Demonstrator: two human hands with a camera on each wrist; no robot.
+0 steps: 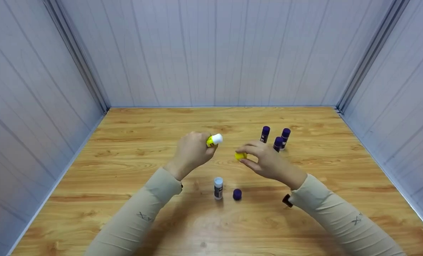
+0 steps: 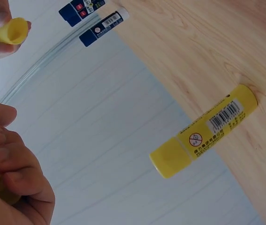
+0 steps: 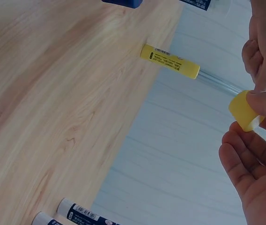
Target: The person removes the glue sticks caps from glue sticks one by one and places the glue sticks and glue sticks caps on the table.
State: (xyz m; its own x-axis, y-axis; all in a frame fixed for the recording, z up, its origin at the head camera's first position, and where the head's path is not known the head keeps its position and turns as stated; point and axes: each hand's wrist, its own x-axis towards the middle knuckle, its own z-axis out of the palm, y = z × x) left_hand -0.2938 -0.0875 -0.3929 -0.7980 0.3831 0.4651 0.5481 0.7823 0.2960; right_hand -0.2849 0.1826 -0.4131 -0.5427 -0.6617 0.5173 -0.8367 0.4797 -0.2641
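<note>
My left hand grips a yellow glue stick, its white uncapped end pointing to the right. Across a small gap, my right hand pinches the yellow cap between thumb and fingers; its hollow opening shows in the left wrist view. A second yellow glue stick, capped, stands on the table in both wrist views; the head view does not show it. Nearer the front, an uncapped glue stick with a dark label stands upright beside a dark purple cap.
Three dark purple glue sticks with caps on, one at the left, one at the right and one in front, stand just beyond my right hand. Pale panel walls enclose the wooden table at the back and sides.
</note>
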